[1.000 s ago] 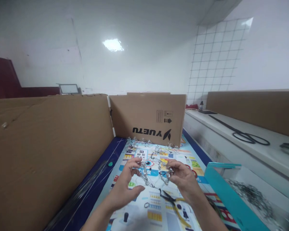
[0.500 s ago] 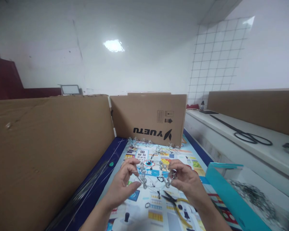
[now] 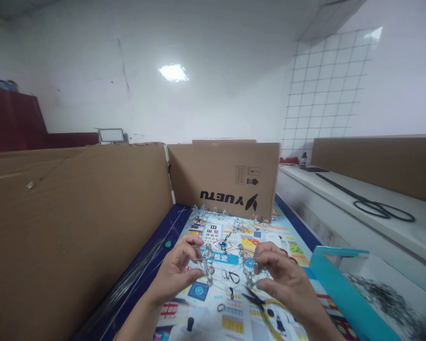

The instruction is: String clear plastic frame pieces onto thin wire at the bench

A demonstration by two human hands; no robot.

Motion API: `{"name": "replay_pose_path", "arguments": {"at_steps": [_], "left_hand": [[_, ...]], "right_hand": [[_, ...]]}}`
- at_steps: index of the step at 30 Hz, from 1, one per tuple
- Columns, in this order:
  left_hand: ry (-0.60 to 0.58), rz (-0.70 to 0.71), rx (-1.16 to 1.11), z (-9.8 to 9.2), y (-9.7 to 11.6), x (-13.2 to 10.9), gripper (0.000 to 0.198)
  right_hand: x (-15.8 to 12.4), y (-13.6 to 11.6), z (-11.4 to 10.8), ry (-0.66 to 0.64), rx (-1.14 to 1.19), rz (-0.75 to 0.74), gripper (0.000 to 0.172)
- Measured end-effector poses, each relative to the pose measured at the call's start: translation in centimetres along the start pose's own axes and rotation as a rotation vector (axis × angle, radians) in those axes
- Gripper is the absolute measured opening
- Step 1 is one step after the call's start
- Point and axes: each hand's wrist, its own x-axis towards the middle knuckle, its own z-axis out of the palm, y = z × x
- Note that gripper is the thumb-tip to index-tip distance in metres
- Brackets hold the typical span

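Note:
My left hand (image 3: 177, 272) and my right hand (image 3: 282, 279) are raised side by side over a colourful printed sheet (image 3: 234, 303). Between them hangs a string of clear beads on thin wire (image 3: 227, 265). The left fingers pinch one cluster of beads and the right fingers pinch the other, the strand drooping in between. Yellow-handled pliers (image 3: 262, 308) lie on the sheet just under my right hand. Small dark wire loops (image 3: 230, 277) rest on the sheet below the strand.
Cardboard walls stand to the left (image 3: 74, 227) and at the back (image 3: 227, 177). More clear beads (image 3: 213, 210) lie along the back wall's foot. A teal-edged box (image 3: 344, 293) of small metal parts sits at right. Black scissors (image 3: 379, 208) lie on the white ledge.
The view has shifted slightly right and down. My hands have moved a little apart, stretching the beaded strand wider, and both stay closed on it.

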Motion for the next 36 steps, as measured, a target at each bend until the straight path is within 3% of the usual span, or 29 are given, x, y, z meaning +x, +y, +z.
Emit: {"name": "replay_pose_path", "arguments": {"at_steps": [8,24,29,36], "left_hand": [[0.008,0.003,0.047,-0.1,0.3,-0.1,0.022],[0.027,0.003,0.198,0.9,1.2,-0.9,0.022],[0.031,0.036,0.275,1.0,1.5,-0.9,0.022],[0.019,0.047,0.264,1.3,1.7,-1.0,0.02]], "right_hand": [[-0.1,-0.4,0.0,0.027,-0.018,0.018,0.027],[0.2,0.4,0.8,0.084,0.235,0.125,0.02],[0.2,0.6,1.0,0.045,0.185,0.178,0.026],[-0.1,0.5,0.7,-0.006,0.159,0.242,0.048]]}}
